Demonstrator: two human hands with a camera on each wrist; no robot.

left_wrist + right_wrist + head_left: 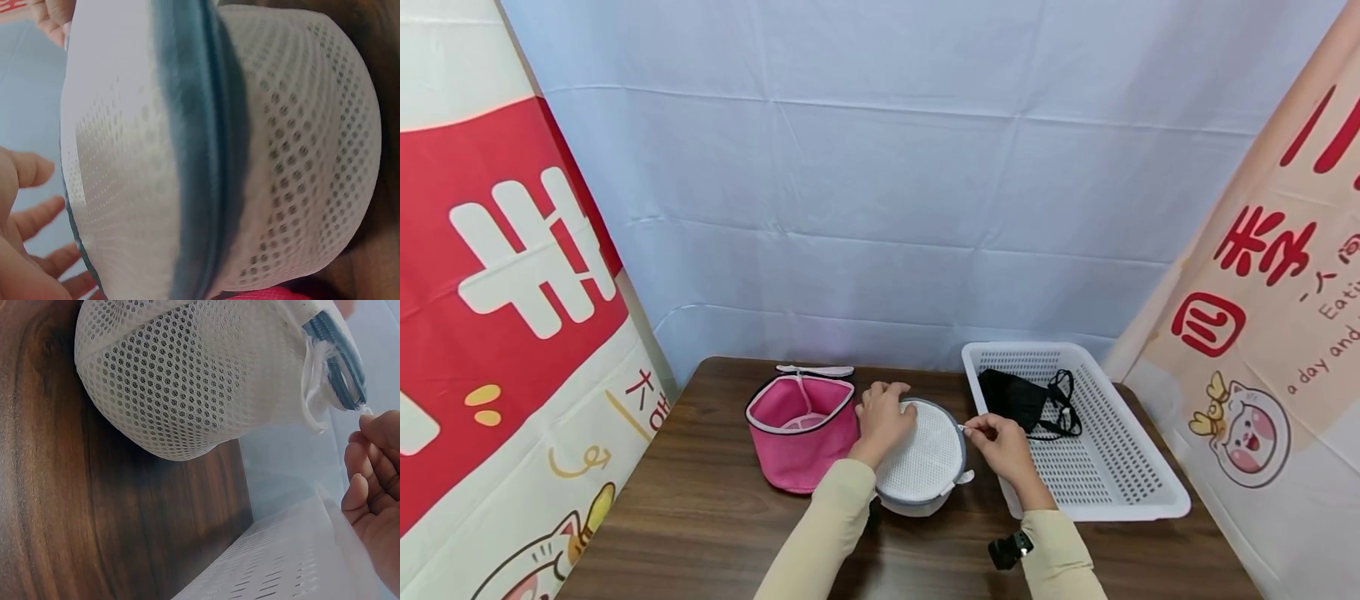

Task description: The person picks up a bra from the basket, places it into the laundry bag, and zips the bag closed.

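Note:
A round white mesh laundry bag [922, 454] with a blue-grey zipper [209, 150] round its top stands upright on the table. On the far left of its lid lies my left hand [883, 423], its fingers spread and fairly straight. At the bag's right edge my right hand [1006, 450] pinches the small white zipper pull [366, 410] between thumb and forefinger. A short gap in the zipper shows beside the pull in the right wrist view. A white fabric tab [964, 477] sticks out from the rim at the front right.
Left of the mesh bag stands a pink round bag [801, 454], its top open and its lid folded back. To the right is a white plastic basket [1138, 454] holding a black cloth item with straps [1015, 398]. All stand on a dark wooden table [700, 500] before a hanging cloth.

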